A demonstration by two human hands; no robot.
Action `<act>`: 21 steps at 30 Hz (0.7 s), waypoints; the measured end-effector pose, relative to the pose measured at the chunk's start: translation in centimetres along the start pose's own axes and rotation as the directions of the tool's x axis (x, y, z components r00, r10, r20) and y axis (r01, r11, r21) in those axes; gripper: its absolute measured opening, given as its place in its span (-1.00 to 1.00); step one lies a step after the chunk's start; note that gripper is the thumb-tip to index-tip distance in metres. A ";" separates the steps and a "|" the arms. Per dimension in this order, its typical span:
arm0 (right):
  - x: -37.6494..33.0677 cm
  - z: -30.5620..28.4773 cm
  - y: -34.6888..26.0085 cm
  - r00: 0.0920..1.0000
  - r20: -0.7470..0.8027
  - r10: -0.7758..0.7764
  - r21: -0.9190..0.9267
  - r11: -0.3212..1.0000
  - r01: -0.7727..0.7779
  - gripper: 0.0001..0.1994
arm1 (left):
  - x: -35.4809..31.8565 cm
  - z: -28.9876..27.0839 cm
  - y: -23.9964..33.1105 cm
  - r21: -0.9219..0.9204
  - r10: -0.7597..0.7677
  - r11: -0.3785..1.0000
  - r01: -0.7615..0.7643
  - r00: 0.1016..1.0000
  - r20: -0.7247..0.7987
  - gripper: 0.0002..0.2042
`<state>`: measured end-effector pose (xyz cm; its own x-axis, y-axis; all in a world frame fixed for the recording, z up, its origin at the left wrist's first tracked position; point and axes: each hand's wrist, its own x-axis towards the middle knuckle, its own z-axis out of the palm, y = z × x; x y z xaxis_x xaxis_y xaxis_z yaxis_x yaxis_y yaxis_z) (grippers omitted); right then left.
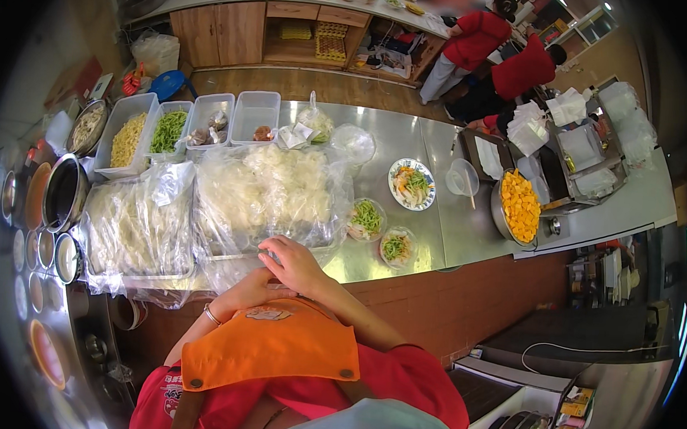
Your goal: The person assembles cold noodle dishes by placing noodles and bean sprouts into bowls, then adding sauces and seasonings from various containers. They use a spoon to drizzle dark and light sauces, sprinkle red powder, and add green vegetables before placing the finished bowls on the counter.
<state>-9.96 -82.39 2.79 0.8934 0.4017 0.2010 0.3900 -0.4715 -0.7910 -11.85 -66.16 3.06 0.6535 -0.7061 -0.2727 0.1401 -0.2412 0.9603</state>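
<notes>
My right hand (290, 263) lies at the front edge of the steel table, its fingers stretched out and holding nothing visible. Its fingertips are by the plastic wrap at the front of a tray of pale noodles (267, 191). Below it, my left hand (254, 289), with a bracelet at the wrist, rests against my orange apron (275, 339). The right hand and forearm partly hide its fingers. A second plastic-covered tray of pale noodles (137, 231) sits to the left. Right of the trays stand two small bowls of shredded vegetables, one green-topped bowl (366, 219) and another bowl (396, 248).
Behind the trays stand tubs of yellow strips (128, 139) and green shreds (168, 131). A patterned plate of food (412, 185) and a large bowl of orange cubes (519, 208) are to the right. Pots (65, 192) line the left. Two people in red (477, 39) work beyond.
</notes>
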 end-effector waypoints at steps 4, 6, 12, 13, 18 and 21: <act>0.0 0.1 0.0 1.000 0.003 -0.001 -0.003 1.000 0.001 -0.82 | -0.1 -0.1 0.0 -0.034 -0.030 0.999 0.030 1.000 0.001 -0.60; -0.1 0.1 0.0 1.000 0.001 0.000 -0.002 1.000 0.000 -0.82 | 0.0 -0.1 -0.3 -0.028 -0.026 0.999 0.026 1.000 -0.010 -0.61; -0.1 0.0 -0.3 1.000 -0.009 0.000 0.042 0.999 0.000 -0.80 | -0.2 0.0 0.4 -0.064 -0.044 0.997 0.043 0.999 -0.017 -0.63; -0.1 0.0 -0.3 1.000 -0.007 0.000 0.041 0.999 0.000 -0.80 | -0.2 0.0 0.2 -0.056 -0.048 0.997 0.047 0.999 -0.018 -0.63; -0.3 0.0 -0.2 1.000 -0.009 -0.002 0.028 1.000 0.002 -0.80 | 0.0 0.1 -0.1 -0.048 -0.060 0.997 0.059 0.998 -0.017 -0.65; -0.4 0.1 0.2 1.000 0.023 0.004 -0.009 1.000 -0.003 -0.80 | 0.0 0.2 -0.2 -0.028 -0.035 0.999 0.034 0.999 -0.031 -0.65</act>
<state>-10.25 -82.53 2.48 0.8894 0.4180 0.1849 0.3890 -0.4797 -0.7865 -12.05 -66.23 2.89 0.6709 -0.6763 -0.3041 0.1834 -0.2460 0.9518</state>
